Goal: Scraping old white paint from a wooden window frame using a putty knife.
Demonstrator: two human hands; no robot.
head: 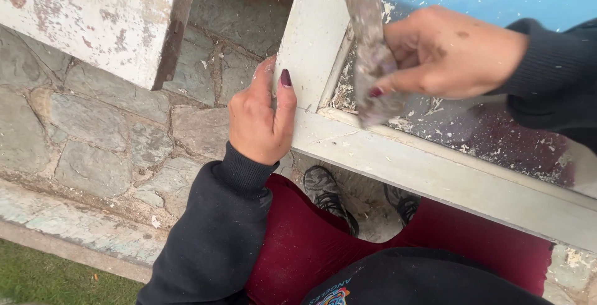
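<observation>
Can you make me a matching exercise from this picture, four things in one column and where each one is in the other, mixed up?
Things:
1. left hand
2. right hand
3. shoes
4. grass

Places:
A. bottom left corner
B. gripping the frame corner
C. below the frame, on stone paving
D. over the glass, holding a scraper

Pairs: 1-B, 2-D, 3-C, 4-A

No packages, signs or screens are showing here. The one printed thing is peeking in at the bottom edge: a small logo patch [334,294] on the person's dark top, with curved pale lettering over a bit of orange and blue. It is sitting just left of centre, and the frame edge is cutting it off.
</observation>
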